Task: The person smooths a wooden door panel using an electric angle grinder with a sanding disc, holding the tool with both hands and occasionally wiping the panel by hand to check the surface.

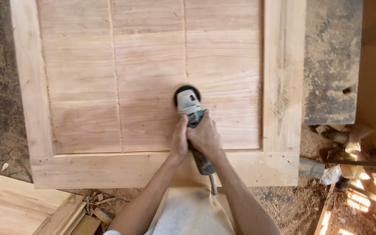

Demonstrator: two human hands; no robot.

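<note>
A large pale wooden door panel lies flat below me, made of three vertical boards inside a thick frame. An angle grinder with a black disc and grey head rests on the middle board, its dark handle pointing back toward me. My left hand grips the left side of the grinder body. My right hand wraps around the handle just behind the head. Both forearms reach forward from the bottom of the view. The grinder's cable end hangs over the panel's near rail.
Sawdust covers the floor around the panel. Stacked wooden boards lie at the bottom left. Wood offcuts and scraps pile up at the right. A dark worn slab sits beyond the panel's right edge. Light cloth covers my lap.
</note>
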